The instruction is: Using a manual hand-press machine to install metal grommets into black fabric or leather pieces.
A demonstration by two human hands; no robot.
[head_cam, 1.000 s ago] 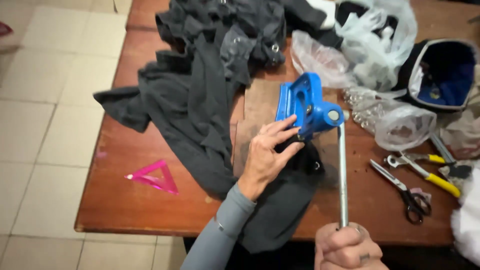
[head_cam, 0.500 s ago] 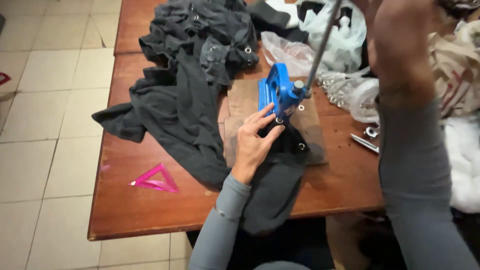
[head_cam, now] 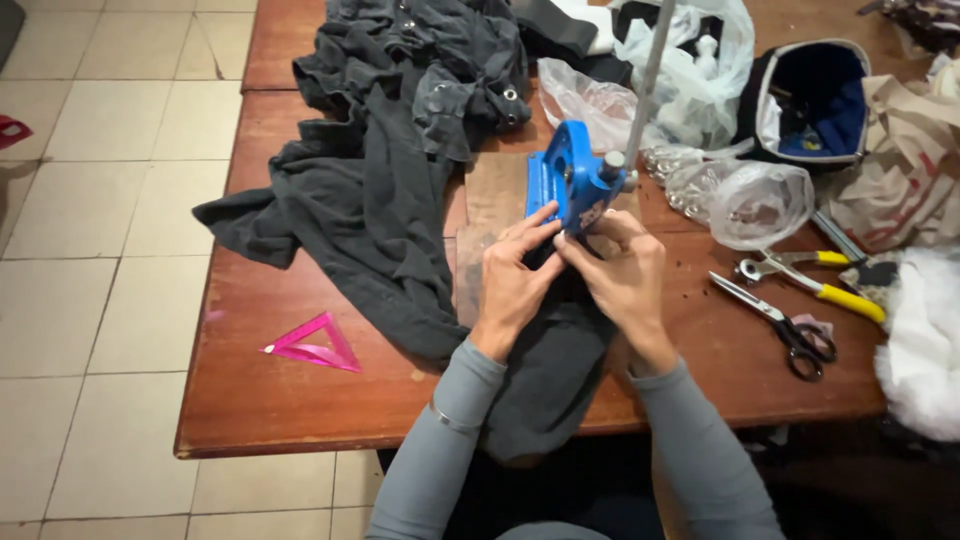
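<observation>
**Lever let go, both hands back at the press**

A second ago the right hand was down at the near table edge gripping the end of the long steel lever; half a second ago that arm was raised high with the lever swung up. Now the lever stands upright with no hand on it, and the right hand has come down to the blue hand press, meeting the left hand, which has stayed at the press throughout. Judging from this, the pressing stroke looks finished and the work has turned to handling the fabric at the die.

Both forearms, in grey sleeves, run up from the bottom edge and converge. The left hand lies palm down on the dark grey garment, fingers extended forward so their tips touch the lower front of the press. The right hand is loosely curled, its fingertips pinching at cloth or a small part just under the press head; what exactly it pinches is hidden by the fingers. Neither hand is closed around a tool.

The press sits just beyond the fingertips on a brown board. To the right of the right hand lie scissors and yellow-handled pliers; further beyond, a clear plastic bag. Well to the left of the left hand lies a pink set square.
</observation>
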